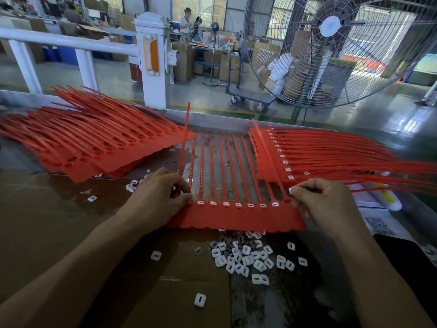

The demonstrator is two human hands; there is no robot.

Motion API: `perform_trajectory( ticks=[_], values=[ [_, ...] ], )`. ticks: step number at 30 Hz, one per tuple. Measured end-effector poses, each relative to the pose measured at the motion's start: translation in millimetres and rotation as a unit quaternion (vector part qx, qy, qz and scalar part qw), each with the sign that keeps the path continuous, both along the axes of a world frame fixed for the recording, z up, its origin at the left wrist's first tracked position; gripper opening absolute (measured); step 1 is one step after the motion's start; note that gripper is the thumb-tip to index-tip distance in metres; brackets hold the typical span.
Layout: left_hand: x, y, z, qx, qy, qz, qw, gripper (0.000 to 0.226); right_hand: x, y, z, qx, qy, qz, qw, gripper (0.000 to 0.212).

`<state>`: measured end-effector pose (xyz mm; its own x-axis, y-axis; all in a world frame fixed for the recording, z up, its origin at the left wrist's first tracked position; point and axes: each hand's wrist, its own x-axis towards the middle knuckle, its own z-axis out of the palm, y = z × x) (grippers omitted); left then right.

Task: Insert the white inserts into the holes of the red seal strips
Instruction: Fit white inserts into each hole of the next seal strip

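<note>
Setting: factory hall, a large caged floor fan (pixel 331 43) at right rear, a white railing (pixel 66 42) at left rear, cartons and people in the distance. Work surface: a metal bench (pixel 212 119) partly covered with brown cardboard (pixel 47 209).

Item 1: sheet of red seal strips (pixel 236 217), joined along a scalloped base, lying flat between the two hands. Its base runs left to right; the tails run away from the person. A row of white pieces already sits in the holes along the base, seven visible. The hole at the right end looks unfilled; the left end is hidden by fingers.

Item 2: loose white inserts (pixel 248 259), heaped on the cardboard just nearer the person than the sheet, with strays to the left.

Item 3: stack of unfilled sheets (pixel 94 147), left rear.

Item 4: stack of filled sheets (pixel 307 157), right rear, white inserts showing in a column.

Left hand (pixel 158 195): fingers curled, pressing the sheet's left end and pinching one tail that stands up from it.

Right hand (pixel 324 200): thumb and forefinger pinching a small white piece, probably an insert, just beside the right-end hole.

Judgement: the right hand is nearer the open hole; the insert needs only a short move leftward and down while the left steadies the sheet.
</note>
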<state>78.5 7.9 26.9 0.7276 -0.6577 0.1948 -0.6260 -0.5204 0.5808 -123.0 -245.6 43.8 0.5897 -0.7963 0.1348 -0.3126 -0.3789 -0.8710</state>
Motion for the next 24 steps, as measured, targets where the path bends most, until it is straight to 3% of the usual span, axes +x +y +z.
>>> perform_trajectory(
  ticks=[6, 24],
  values=[
    [-0.7, -0.6, 0.7, -0.005, 0.002, 0.002, 1.000, 0.011, -2.1, 1.8, 2.5, -0.013, 0.044, -0.015, 0.999, 0.026],
    [-0.1, -1.1, 0.1, -0.004, -0.002, 0.004, 1.000, 0.011, 4.7, 0.7, -9.1, 0.003, 0.096, -0.030, 0.995, 0.021]
  ],
)
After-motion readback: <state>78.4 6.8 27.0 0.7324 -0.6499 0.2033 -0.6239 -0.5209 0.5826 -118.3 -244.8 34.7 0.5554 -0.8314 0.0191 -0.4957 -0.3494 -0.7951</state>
